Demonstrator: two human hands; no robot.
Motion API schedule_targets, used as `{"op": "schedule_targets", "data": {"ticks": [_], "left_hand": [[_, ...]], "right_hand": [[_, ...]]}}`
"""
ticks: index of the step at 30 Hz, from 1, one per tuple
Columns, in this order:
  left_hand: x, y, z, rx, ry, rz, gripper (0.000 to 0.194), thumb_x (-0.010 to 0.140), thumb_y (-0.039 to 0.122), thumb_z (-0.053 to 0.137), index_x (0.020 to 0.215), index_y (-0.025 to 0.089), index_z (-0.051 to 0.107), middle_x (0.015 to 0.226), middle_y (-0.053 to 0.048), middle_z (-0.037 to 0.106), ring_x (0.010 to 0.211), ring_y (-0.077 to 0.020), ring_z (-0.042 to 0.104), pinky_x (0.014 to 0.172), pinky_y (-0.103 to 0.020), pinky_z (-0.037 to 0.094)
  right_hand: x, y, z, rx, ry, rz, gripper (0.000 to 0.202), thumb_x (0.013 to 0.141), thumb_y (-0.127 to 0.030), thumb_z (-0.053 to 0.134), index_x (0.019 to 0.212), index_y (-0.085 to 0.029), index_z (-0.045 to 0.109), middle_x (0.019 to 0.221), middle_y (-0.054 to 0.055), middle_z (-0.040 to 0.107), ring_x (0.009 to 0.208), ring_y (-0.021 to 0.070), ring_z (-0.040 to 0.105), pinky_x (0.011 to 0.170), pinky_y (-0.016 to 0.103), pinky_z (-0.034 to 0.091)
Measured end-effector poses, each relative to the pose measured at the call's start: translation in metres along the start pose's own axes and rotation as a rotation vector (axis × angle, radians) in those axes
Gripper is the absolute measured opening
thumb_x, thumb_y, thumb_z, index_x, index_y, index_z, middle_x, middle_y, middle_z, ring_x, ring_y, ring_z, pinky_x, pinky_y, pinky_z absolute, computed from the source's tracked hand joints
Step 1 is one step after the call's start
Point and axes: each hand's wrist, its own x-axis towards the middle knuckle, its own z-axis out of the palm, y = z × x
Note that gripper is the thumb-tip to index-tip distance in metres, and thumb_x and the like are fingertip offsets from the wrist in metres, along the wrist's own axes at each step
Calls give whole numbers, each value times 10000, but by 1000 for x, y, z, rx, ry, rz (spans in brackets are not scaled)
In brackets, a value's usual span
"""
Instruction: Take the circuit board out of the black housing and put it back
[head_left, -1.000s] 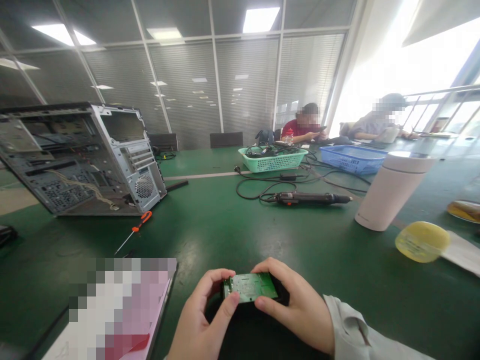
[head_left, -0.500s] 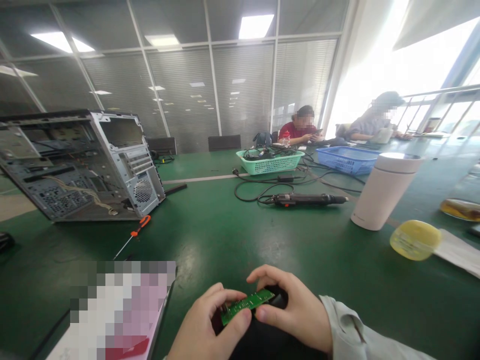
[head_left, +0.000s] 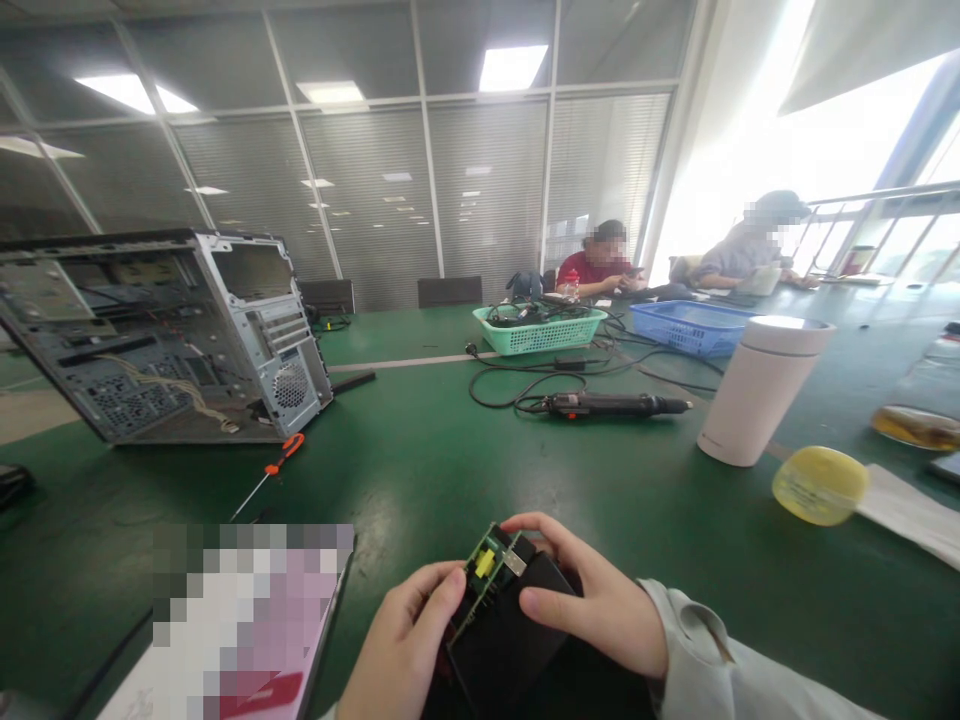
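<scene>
A green circuit board (head_left: 474, 588) with a yellow part and a silver metal part stands tilted, its component side showing. My left hand (head_left: 411, 630) pinches it at the left edge between thumb and fingers. Beside the board is a black box-like object (head_left: 510, 640), at the bottom centre. My right hand (head_left: 592, 600) curls round the right side of the black object, thumb on top and fingers behind the board's upper end. Some of its fingertips are hidden.
An open computer case (head_left: 150, 340) and an orange screwdriver (head_left: 283, 455) are at left, a booklet (head_left: 300, 640) nearer. Beyond lie a black electric screwdriver (head_left: 607, 404), green basket (head_left: 540, 335) and blue basket (head_left: 694, 328). A pink cup (head_left: 761, 390) stands right. Two people sit behind.
The board has been turned from nearly flat to tilted, so its yellow and silver parts show. The black object is now more visible, and my right hand rests on it.
</scene>
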Motion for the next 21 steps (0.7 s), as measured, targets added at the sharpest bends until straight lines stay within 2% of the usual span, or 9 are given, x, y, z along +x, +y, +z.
{"op": "schedule_targets", "data": {"ticks": [2, 5, 7, 10, 14, 18, 21], "left_hand": [[-1, -1, 0, 35, 36, -5, 359, 805, 477, 553, 900, 195, 754, 899, -58, 754, 942, -279, 644, 816, -328, 481], [-2, 0, 0, 51, -8, -45, 388, 823, 501, 512, 868, 198, 750, 741, -35, 704, 746, -245, 639, 580, -286, 489], [-2, 1, 0, 40, -30, -43, 392, 822, 506, 508, 848, 194, 744, 684, -23, 666, 658, -222, 616, 492, -265, 462], [-2, 2, 1, 18, -24, -47, 380, 817, 503, 521, 836, 189, 734, 666, -15, 650, 638, -208, 610, 475, -249, 462], [-3, 2, 3, -30, 39, -95, 391, 794, 525, 546, 882, 182, 713, 707, -11, 675, 630, -196, 615, 497, -249, 481], [-2, 1, 4, -72, 95, -125, 450, 733, 577, 596, 898, 168, 689, 688, -3, 668, 553, -176, 591, 482, -259, 478], [1, -2, 3, -111, 101, -152, 565, 689, 633, 609, 956, 139, 666, 629, 4, 631, 527, -185, 585, 466, -274, 476]], "right_hand": [[0, 5, 0, 4, 36, -18, 667, 810, -545, 735, 1248, -167, 403, 1027, 82, 603, 892, 202, 573, 770, 271, 456], [0, 11, -1, -5, 72, -18, 651, 812, -570, 728, 1237, -172, 437, 961, 62, 602, 880, 205, 574, 739, 262, 460], [0, 12, -1, -4, 82, -4, 657, 807, -591, 721, 1234, -176, 445, 916, 48, 592, 882, 211, 574, 726, 259, 466], [0, 9, 0, -8, 105, 19, 690, 789, -624, 713, 1240, -185, 429, 904, 46, 575, 884, 216, 566, 641, 227, 469], [0, -2, 2, -36, 106, 93, 738, 768, -651, 693, 1249, -186, 378, 933, 56, 558, 735, 162, 535, 498, 165, 420], [0, -12, 4, -64, 131, 124, 746, 765, -641, 679, 1261, -187, 355, 839, 13, 499, 641, 126, 487, 466, 152, 408], [-1, -8, 5, -75, 132, 111, 716, 778, -624, 679, 1260, -186, 384, 817, 5, 476, 631, 121, 471, 473, 155, 406]]}}
